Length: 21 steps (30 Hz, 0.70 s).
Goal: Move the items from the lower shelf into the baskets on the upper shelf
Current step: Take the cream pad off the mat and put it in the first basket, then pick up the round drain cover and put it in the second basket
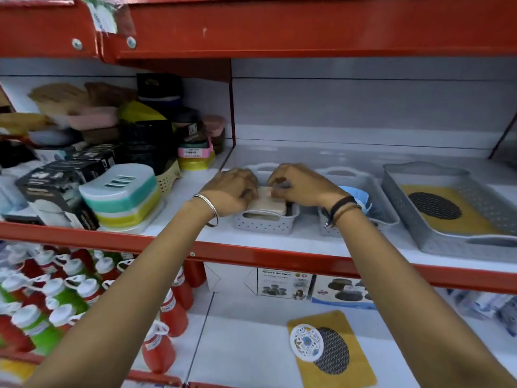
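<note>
Both hands (263, 186) on cream box (270, 203), small basket (265, 221)

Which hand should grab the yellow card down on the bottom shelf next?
Probably the right hand. The yellow card lies low on the lower shelf, under the right forearm. The left hand sits farther left, resting on the beige box in the small basket.

A single wide-angle head view looks forward and slightly down at a red-framed shelving unit from close range, near enough that both forearms reach in from the bottom corners toward the middle of the frame. The upper shelf (307, 236) crosses the centre, with its red front edge bowed by the lens. The lower shelf (246, 345) fills the bottom of the frame.
</note>
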{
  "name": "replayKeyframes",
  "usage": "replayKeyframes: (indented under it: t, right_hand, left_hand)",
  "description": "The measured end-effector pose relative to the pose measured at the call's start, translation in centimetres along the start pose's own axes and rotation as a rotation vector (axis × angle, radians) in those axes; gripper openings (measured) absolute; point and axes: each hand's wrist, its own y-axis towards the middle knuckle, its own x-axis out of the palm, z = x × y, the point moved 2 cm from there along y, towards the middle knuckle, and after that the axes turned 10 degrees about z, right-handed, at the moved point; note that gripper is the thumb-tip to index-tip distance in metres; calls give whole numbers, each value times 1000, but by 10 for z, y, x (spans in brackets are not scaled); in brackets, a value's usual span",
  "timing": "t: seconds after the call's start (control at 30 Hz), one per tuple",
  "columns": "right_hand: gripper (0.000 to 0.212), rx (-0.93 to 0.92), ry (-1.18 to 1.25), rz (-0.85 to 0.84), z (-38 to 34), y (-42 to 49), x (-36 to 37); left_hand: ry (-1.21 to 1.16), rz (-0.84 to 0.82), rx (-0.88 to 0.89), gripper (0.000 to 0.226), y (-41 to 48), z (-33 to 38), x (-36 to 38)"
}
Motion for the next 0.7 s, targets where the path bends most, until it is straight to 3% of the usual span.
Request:
replayKeyframes:
  t: [0.17,0.3,0.4,0.53,0.7]
  right_hand:
    - [26,-182,235,410,-27,-79,-33]
    - [18,-227,175,568,-20,-162,-3]
    - [19,-150,157,480,-1,-210,43]
    - [27,129,181,241,36,-251,110]
    - [36,404,117,-15,71,-274,191]
  left_hand:
    - [-237,481,61,36,-33,52,-14]
    - [-391,713,187,39,-103,112,32]
    - [-359,555,280,47,-156,136,92]
    - [-367,255,46,43,-196,144,160]
    - [-280,-110,-200,53,-222,142,231]
